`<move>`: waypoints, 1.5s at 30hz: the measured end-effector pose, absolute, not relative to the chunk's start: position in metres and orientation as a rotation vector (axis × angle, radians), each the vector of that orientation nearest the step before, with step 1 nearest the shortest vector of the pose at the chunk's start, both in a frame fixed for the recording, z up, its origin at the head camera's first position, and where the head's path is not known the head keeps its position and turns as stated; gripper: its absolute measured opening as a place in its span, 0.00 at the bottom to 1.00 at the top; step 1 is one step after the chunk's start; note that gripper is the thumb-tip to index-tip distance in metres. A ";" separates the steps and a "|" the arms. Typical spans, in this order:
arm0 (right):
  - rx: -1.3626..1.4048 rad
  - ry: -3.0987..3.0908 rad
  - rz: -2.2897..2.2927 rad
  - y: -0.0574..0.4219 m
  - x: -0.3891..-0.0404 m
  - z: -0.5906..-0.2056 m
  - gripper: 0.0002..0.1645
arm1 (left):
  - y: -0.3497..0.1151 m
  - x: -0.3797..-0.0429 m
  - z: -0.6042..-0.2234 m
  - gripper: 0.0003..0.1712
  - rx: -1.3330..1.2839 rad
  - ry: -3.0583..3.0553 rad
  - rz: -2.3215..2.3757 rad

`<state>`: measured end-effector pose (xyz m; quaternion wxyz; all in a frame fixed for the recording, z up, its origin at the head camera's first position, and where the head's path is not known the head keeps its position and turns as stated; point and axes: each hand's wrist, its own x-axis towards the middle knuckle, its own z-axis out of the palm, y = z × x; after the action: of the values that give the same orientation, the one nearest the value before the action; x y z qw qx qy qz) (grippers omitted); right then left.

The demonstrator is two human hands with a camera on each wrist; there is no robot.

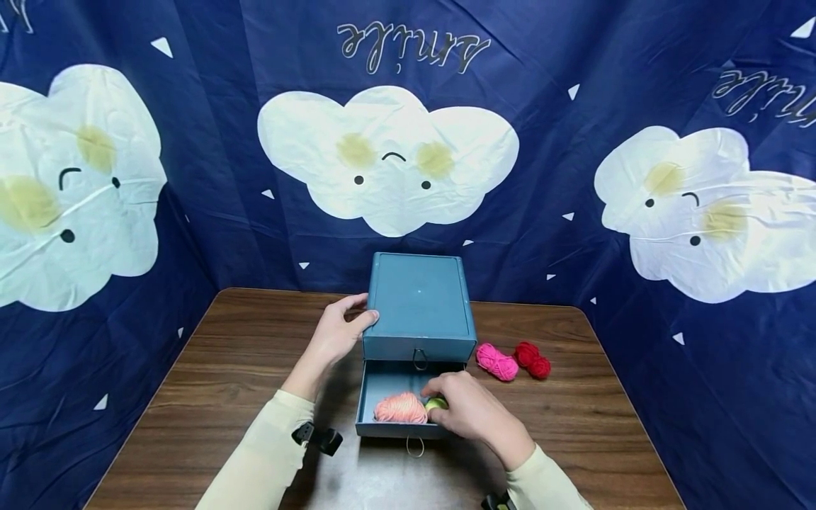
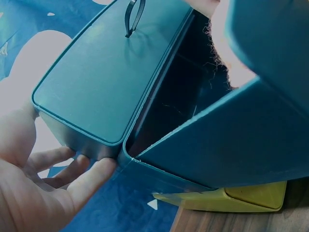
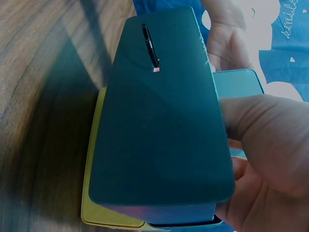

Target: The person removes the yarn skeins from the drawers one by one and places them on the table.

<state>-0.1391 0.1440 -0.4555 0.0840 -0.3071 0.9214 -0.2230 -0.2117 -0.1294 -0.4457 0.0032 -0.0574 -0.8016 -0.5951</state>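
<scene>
A blue drawer box (image 1: 421, 297) stands at the back of the table with its lower blue drawer (image 1: 385, 379) pulled out. My left hand (image 1: 334, 333) braces the box's left side, thumb at the top edge; its fingers (image 2: 91, 179) touch the side wall in the left wrist view. Over the drawer's right part, my right hand (image 1: 472, 407) holds a light green ball of yarn (image 1: 436, 404) between thumb and fingers. A peach skein of yarn (image 1: 399, 409) lies beside it in the drawer. In the right wrist view, the drawer front hides the fingertips.
A pink skein of yarn (image 1: 497, 362) and a red skein of yarn (image 1: 533, 360) lie on the wooden table (image 1: 574, 411) right of the box. Below the blue drawer, a yellow drawer (image 2: 256, 198) shows. Blue cloth with clouds (image 1: 389, 159) hangs behind and at both sides.
</scene>
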 end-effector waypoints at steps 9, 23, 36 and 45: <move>-0.979 2.747 -0.641 0.144 -0.139 -0.457 0.10 | -0.127 -0.210 -0.444 0.33 -0.166 -2.517 -1.864; -1.056 2.749 -0.707 0.149 -0.143 -0.456 0.13 | -0.126 -0.210 -0.444 0.34 -0.147 -2.520 -1.867; -1.213 2.817 -1.026 0.158 -0.141 -0.451 0.10 | -0.127 -0.211 -0.444 0.34 -0.140 -2.528 -1.876; -1.186 2.866 -1.237 0.168 -0.142 -0.449 0.11 | -0.127 -0.211 -0.445 0.34 -0.128 -2.517 -1.886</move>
<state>-0.1423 0.1680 -0.4492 -0.0984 -0.3534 0.8542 -0.3686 -0.2112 -0.1267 -0.4449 -0.0033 -0.0406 -0.7996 -0.5992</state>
